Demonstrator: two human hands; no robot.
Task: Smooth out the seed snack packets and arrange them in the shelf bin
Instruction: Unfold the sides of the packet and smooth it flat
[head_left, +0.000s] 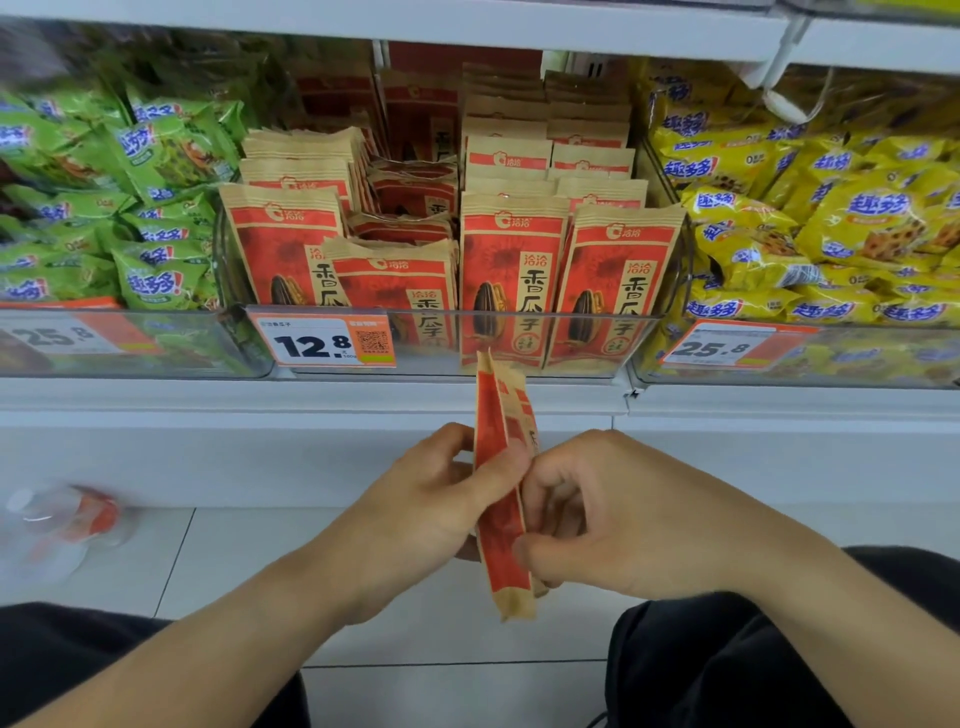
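A person's left hand and right hand pinch a seed packet edge-on below the shelf bin; light, crinkly and likely slick, it seems best held by its flat faces.

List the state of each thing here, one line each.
held packet: edge-on, upright, pinched between both hands
left hand: grips the packet
right hand: grips the packet
shelf bin: holds upright packet rows
second-row front packet: sits lower, tilted
bottle: on the floor, blurred
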